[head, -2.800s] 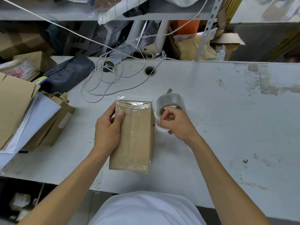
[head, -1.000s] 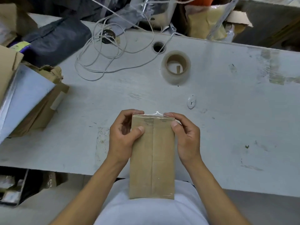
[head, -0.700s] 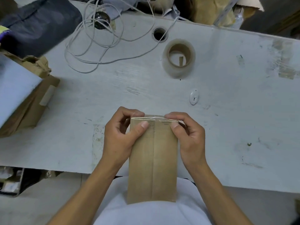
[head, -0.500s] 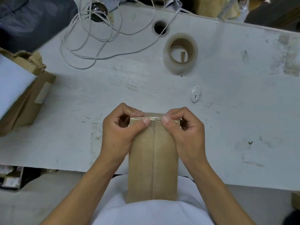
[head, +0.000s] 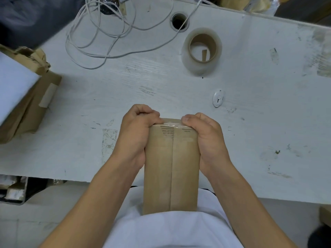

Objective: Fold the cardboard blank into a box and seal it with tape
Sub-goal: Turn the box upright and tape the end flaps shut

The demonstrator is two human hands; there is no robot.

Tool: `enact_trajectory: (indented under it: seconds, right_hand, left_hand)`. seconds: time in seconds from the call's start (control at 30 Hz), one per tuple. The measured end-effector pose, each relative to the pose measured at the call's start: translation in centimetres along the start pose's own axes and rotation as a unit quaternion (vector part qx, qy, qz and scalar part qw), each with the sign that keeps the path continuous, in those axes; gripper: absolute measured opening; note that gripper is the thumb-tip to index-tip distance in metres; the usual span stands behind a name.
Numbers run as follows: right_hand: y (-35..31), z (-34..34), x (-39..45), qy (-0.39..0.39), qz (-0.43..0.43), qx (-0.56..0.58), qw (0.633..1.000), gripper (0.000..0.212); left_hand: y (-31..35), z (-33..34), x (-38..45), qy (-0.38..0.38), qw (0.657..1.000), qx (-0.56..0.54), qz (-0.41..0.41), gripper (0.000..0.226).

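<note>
- We've got both hands on the cardboard box (head: 171,169): our left hand (head: 136,138) clamps its left side, fingers curled over the far top corner, thumb pressed on the near face.
- Our right hand (head: 206,140) mirrors it on the right side, closed on the box with the thumb tip at the top edge.
- Between our thumbs a strip of clear tape (head: 171,124) shines across the far end of the box, lying over the seam that runs down the middle of the face.
- The box is tilted toward us, far end over the near edge of the table, near end against our white shirt (head: 172,230).
- Out from there, the white table (head: 259,122) is scuffed and stained, with a pale worn patch just left of our left wrist.
- A small white oval cutter-like piece (head: 218,97) lies just beyond our right hand; what it is we can't tell.
- Farther back stands the tape roll (head: 201,51), flat on its side, well clear of the box.
- Behind it, a round cable hole (head: 179,21), and a white cord (head: 107,33) looping across the back left.
- On the left edge, a stack of cardboard and white sheets (head: 23,97) overhangs the table.
- The right half of the table is open, and so is the stretch between our hands and the roll.
</note>
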State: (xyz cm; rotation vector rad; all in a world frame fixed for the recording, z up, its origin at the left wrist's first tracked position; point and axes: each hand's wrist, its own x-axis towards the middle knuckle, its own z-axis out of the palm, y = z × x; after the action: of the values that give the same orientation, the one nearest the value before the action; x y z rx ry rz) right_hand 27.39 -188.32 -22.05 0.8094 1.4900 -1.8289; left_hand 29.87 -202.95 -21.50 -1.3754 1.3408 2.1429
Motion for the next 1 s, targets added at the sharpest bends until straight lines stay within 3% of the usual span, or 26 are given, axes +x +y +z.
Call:
enact_trajectory:
  seconds: [0.1,0.2,0.27,0.33,0.6,0.8,1.0]
  right_hand:
    - [-0.1,0.1,0.1,-0.007,-0.040,-0.004,0.999,0.020]
    - [0.4,-0.7,0.3,-0.049,-0.224,-0.130,0.965,0.018]
    - [0.7,-1.2,0.3,-0.111,-0.261,-0.150,0.947,0.017]
    - [0.9,-1.7,0.5,-0.149,-0.254,-0.141,0.945,0.014]
    - [0.7,-2.3,1.3,-0.166,-0.205,-0.137,0.955,0.017]
    - [0.4,-2.9,1.5,-0.187,-0.176,-0.201,0.945,0.027]
    - [-1.1,-2.7,1.3,-0.208,-0.110,-0.313,0.920,0.025]
  left_hand:
    - [0.3,-0.1,0.1,-0.022,1.000,-0.019,0.005,0.026]
    - [-0.6,-0.5,-0.3,-0.042,0.975,0.097,0.195,0.014]
    - [-1.4,-1.1,-0.3,-0.088,0.935,0.171,0.298,0.010]
    - [-1.7,-1.7,-0.2,-0.133,0.919,0.177,0.325,0.015]
    - [-1.2,-2.5,1.1,-0.195,0.941,0.151,0.232,0.017]
    - [-1.6,-3.2,2.0,-0.230,0.947,0.136,0.176,0.024]
    - [-1.6,-3.4,2.1,-0.204,0.943,0.222,0.144,0.052]
